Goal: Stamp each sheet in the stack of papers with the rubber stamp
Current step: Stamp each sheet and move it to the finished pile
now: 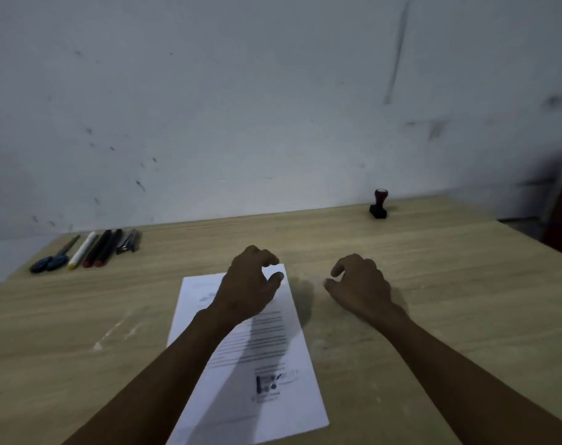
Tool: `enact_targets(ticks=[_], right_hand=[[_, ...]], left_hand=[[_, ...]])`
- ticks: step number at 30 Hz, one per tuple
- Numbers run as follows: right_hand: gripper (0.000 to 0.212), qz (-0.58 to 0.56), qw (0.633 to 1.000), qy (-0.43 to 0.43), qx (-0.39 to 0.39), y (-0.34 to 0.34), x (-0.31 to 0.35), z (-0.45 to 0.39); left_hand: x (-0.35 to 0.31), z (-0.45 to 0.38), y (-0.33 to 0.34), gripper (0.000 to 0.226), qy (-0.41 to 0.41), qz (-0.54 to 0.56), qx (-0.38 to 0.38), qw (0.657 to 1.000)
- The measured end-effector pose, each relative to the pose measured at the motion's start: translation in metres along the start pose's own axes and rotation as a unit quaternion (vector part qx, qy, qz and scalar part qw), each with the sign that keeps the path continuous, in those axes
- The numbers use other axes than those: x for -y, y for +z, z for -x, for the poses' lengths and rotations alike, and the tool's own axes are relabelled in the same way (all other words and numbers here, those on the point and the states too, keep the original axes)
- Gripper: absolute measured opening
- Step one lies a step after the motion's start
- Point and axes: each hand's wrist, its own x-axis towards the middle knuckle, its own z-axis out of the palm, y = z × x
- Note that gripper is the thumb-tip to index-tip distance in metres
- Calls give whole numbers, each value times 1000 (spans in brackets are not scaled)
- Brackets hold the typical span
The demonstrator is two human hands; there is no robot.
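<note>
Currently the left hand (250,284) hovers over the top of the printed sheet (266,354), fingers loosely curled and grasping nothing; the right hand (359,284) sits beside it over bare desk (433,284), likewise relaxed. Rubber stamp (379,205) stands upright at the far edge (well apart from both hands). Scissors (53,256) and pens (103,247) lie far left.

A wooden table (433,284) is carrying papers, a stamp and a row of desk tools.

A printed sheet of paper (266,364) is lying flat near the front middle, a dark stamp mark showing toward its near end. The rubber stamp (379,205) is standing upright far back on the right, close to the wall. At the back left, scissors (53,256), a white marker (82,250) and several dark pens (107,245) are lying side by side.
</note>
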Motion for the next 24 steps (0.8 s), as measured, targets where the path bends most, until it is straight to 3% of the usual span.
enact_targets(ticks=[12, 24], right_hand=[[36, -12, 993, 103, -59, -34, -85, -112], [49, 26, 986, 123, -108, -30, -117, -261]], left_hand=[[-46, -116, 112, 27, 33, 46, 112, 992], [-35, -228, 177, 25, 44, 80, 112, 989]])
